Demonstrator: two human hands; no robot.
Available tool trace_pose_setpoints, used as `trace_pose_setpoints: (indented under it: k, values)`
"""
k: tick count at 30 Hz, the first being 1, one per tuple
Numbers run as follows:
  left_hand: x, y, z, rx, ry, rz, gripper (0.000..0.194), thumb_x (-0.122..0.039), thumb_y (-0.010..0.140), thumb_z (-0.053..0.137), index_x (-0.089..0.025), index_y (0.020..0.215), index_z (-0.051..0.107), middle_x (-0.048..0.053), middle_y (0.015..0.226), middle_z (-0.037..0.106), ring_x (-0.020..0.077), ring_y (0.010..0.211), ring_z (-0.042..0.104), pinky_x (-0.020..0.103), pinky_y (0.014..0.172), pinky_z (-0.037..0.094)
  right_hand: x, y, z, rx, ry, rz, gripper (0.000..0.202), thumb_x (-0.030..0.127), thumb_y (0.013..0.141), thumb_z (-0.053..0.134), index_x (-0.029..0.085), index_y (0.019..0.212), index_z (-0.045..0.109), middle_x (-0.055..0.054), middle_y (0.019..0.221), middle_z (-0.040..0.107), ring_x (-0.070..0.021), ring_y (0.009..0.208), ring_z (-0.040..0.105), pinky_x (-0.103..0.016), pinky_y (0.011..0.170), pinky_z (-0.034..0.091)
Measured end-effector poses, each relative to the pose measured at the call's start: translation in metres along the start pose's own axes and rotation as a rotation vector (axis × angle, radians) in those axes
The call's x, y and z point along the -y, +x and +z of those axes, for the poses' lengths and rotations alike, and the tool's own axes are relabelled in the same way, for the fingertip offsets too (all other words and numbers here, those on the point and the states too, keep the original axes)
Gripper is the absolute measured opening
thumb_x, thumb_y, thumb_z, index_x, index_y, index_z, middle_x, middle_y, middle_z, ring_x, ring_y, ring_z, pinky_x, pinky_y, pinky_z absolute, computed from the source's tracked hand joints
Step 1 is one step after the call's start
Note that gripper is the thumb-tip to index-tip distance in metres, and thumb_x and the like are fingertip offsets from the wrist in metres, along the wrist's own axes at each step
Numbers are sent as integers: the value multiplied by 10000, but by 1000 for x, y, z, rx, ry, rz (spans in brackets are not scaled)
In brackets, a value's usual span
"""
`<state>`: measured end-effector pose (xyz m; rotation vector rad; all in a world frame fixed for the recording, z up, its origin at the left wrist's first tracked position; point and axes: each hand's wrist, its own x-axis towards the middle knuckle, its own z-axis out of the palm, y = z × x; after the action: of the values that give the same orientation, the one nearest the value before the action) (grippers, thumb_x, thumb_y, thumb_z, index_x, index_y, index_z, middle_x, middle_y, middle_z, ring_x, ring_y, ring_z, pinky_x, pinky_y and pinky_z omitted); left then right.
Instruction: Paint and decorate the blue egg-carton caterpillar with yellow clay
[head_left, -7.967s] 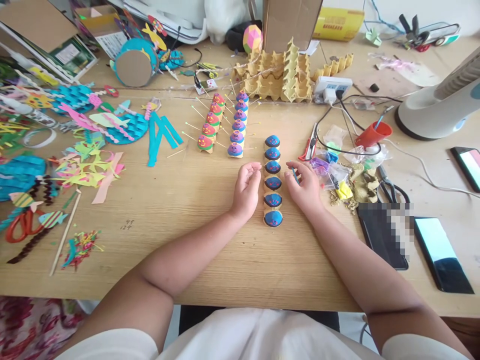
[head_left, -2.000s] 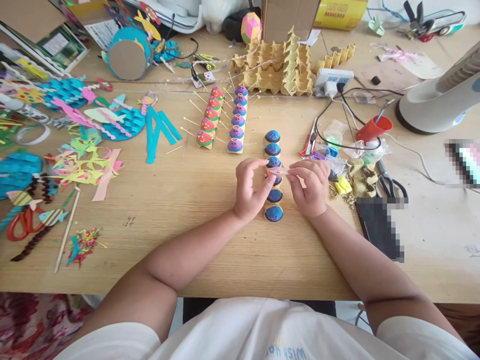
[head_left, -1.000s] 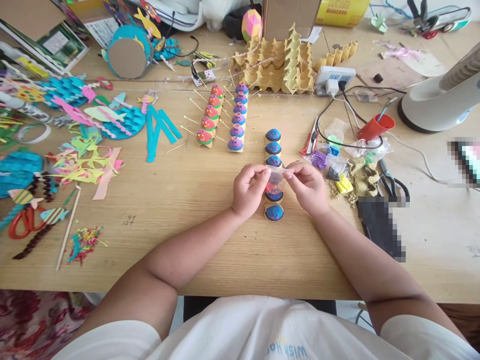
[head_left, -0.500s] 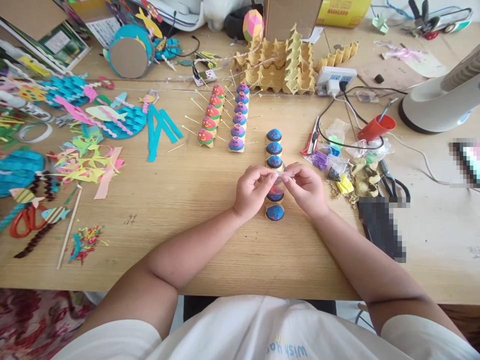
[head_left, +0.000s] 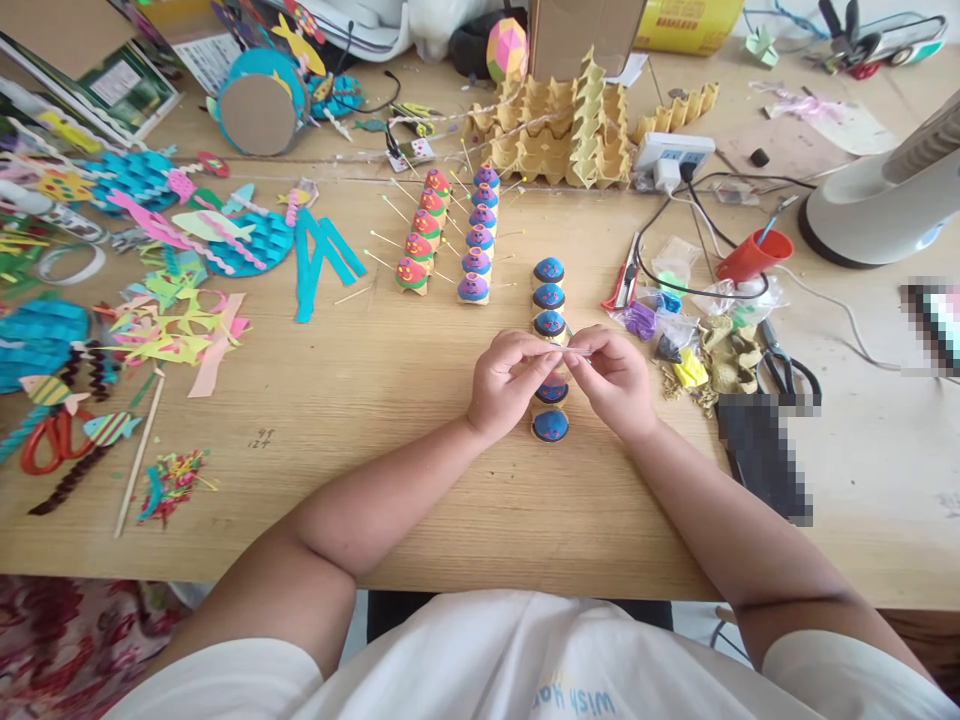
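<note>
My left hand (head_left: 511,388) and my right hand (head_left: 616,382) meet over a row of blue-topped egg-carton cups (head_left: 550,426). Both pinch a thin, pale, see-through strip (head_left: 576,352) between thumb and fingers; its exact kind is too small to make out. The row's middle cups are partly hidden beneath my hands, while the blue domes at both ends show, edged in black with small red marks. Farther back to the left stand a red-and-green cup row (head_left: 424,223) and a purple-and-blue cup row (head_left: 478,237), with thin round-headed sticks poking out at their sides.
Colored clay in bags (head_left: 640,320), a box cutter (head_left: 622,285), black-handled scissors (head_left: 787,375) and a red cup (head_left: 756,255) lie to the right. Behind are egg cartons (head_left: 540,130) and a power strip (head_left: 679,150). Paper scraps (head_left: 169,330) spread across the left.
The pale strip between my fingertips looks thinner and straighter than before. My fingers have shifted slightly; the cup rows have not moved.
</note>
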<state>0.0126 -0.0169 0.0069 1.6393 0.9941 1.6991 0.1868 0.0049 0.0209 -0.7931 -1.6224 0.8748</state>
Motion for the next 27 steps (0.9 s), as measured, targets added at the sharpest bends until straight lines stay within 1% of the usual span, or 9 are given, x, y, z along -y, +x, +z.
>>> trace_pose_setpoints:
  k: [3,7,10,12,15,18,21,23,27]
  values:
    - [0,-1,0,-6,-25,-38,139,-387,1042,763,-283,988,838,22,946,833,165,935,742,342,866,590,1,1,-1,-13,-14,-1,290,502,971,815,267,854,692,-8,821,737,-168,768,690,-353,742,593]
    - [1,-3,1,-52,-27,-112,247,-470,1051,734,-259,945,808,25,902,791,155,853,693,335,823,571,2,3,-2,-53,25,64,343,592,936,832,274,859,728,-14,844,768,-176,795,724,-358,762,630]
    - [3,-3,1,-59,-37,-135,289,-499,1044,734,-254,904,793,23,887,785,153,851,685,337,834,564,3,4,-3,-44,45,66,312,563,953,825,273,861,756,-12,846,779,-164,795,731,-337,761,627]
    - [4,-3,1,-57,-64,-164,298,-527,1044,726,-257,940,799,33,925,798,161,889,702,344,853,567,3,6,-5,-41,32,47,299,533,964,822,268,841,758,-9,816,776,-157,767,721,-328,743,616]
    - [6,-4,2,-68,-89,-194,338,-590,1033,718,-262,996,792,42,979,811,172,921,718,351,856,575,4,8,-8,-35,-14,55,340,560,941,839,261,805,753,-7,781,763,-155,730,699,-329,724,604]
    - [8,-4,3,-53,-57,-180,335,-558,1042,720,-253,912,770,25,898,775,159,874,686,347,868,561,3,8,-8,-41,4,116,385,614,904,856,255,799,765,-4,771,759,-148,713,684,-320,710,600]
    - [13,-4,3,-85,-82,-164,307,-573,1020,749,-267,1000,775,29,995,785,161,955,713,321,863,565,0,8,-7,-46,46,196,418,651,885,858,245,822,781,-4,776,754,-138,686,660,-311,685,590]
    - [16,-4,3,-144,-82,-182,393,-648,1002,736,-282,1142,753,44,1112,793,176,1052,734,321,894,574,-4,10,-8,-96,48,213,447,682,874,853,243,829,779,3,767,738,-130,672,639,-302,666,575]
    - [19,-4,3,-213,-29,-256,518,-746,1036,600,-282,1250,687,57,1143,769,185,1099,733,335,950,576,-9,22,-24,-347,-16,105,447,699,907,808,254,888,772,19,741,680,-120,689,628,-284,664,552]
